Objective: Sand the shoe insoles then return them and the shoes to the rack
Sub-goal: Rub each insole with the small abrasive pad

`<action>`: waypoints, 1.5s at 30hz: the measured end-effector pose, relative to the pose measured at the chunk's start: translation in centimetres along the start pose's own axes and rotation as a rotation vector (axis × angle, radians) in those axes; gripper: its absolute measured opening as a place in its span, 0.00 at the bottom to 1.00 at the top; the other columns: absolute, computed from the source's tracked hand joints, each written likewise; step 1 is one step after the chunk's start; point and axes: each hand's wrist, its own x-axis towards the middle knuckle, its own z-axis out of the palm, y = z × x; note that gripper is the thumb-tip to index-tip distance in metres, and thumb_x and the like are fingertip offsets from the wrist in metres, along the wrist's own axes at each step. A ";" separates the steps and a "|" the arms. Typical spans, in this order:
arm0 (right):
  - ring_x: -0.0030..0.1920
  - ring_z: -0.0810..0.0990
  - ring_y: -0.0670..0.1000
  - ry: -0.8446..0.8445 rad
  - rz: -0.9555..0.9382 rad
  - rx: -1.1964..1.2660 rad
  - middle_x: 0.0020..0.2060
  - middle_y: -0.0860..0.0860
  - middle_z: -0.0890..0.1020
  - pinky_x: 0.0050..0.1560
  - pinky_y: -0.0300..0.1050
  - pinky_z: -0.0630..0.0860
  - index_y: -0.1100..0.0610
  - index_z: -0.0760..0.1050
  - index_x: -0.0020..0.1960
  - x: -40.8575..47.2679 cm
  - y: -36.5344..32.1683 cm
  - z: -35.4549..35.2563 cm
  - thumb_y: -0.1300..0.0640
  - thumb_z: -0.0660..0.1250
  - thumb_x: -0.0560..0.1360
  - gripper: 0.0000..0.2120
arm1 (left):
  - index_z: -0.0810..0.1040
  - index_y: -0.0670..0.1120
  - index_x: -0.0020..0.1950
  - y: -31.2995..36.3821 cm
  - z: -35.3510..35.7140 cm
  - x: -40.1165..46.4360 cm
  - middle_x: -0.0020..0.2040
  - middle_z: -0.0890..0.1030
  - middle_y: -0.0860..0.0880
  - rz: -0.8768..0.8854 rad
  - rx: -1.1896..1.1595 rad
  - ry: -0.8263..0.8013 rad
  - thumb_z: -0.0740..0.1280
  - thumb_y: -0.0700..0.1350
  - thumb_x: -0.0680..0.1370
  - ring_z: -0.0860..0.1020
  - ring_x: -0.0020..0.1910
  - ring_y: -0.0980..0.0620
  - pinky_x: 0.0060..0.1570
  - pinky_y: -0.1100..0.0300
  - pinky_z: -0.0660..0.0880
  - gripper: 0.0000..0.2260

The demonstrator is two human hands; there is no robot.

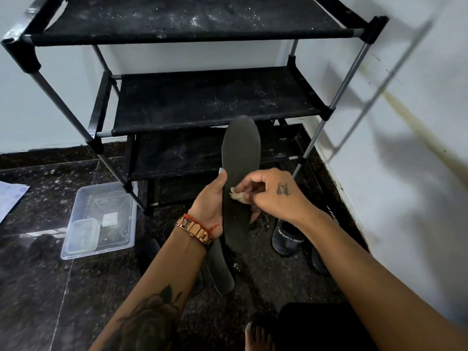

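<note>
Head view: left hand fingers curled around upright insole, right hand fingers pinching sandpaper against it.

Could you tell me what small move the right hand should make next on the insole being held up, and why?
Probably a stroke of the sandpaper scrap up toward the toe. The right hand pinches it against the lower middle of the insole, which the left hand grips by its edge, and the long upper stretch lies bare above the scrap.
</note>
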 end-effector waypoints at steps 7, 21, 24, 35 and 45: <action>0.45 0.82 0.43 -0.303 -0.060 -0.008 0.41 0.46 0.84 0.48 0.37 0.79 0.55 0.84 0.46 -0.6 -0.4 -0.9 0.67 0.71 0.70 0.10 | 0.75 0.43 0.61 0.1 -0.4 0.1 0.46 0.83 0.46 0.013 0.056 0.001 0.44 0.59 0.81 0.82 0.37 0.52 0.37 0.62 0.80 0.28; 0.46 0.80 0.45 -0.277 -0.150 -0.159 0.42 0.46 0.81 0.51 0.42 0.78 0.54 0.84 0.43 -0.5 -0.1 -0.6 0.69 0.68 0.68 0.12 | 0.73 0.42 0.64 0.1 -0.5 0.3 0.55 0.79 0.44 0.024 0.055 0.042 0.45 0.59 0.81 0.79 0.49 0.49 0.42 0.59 0.80 0.27; 0.46 0.80 0.45 -0.316 -0.099 -0.244 0.39 0.42 0.80 0.53 0.44 0.77 0.52 0.84 0.40 -0.5 0.2 -1.5 0.71 0.66 0.65 0.16 | 0.76 0.42 0.58 0.0 -0.6 0.5 0.53 0.80 0.44 0.025 0.082 0.037 0.44 0.60 0.81 0.80 0.47 0.49 0.41 0.59 0.81 0.28; 0.37 0.78 0.41 -0.106 -0.036 -0.140 0.37 0.49 0.80 0.36 0.31 0.75 0.56 0.81 0.47 0.0 0.9 -0.5 0.72 0.66 0.69 0.14 | 0.73 0.42 0.65 0.0 -0.9 0.6 0.53 0.81 0.44 0.070 0.077 0.061 0.45 0.58 0.81 0.82 0.45 0.50 0.41 0.59 0.81 0.27; 0.36 0.82 0.46 -0.019 0.012 0.042 0.37 0.50 0.83 0.41 0.42 0.82 0.53 0.82 0.42 -0.2 1.1 -3.0 0.69 0.68 0.72 0.12 | 0.72 0.41 0.65 0.4 -0.7 0.6 0.59 0.78 0.42 0.105 0.044 0.061 0.46 0.58 0.81 0.79 0.52 0.47 0.51 0.53 0.78 0.27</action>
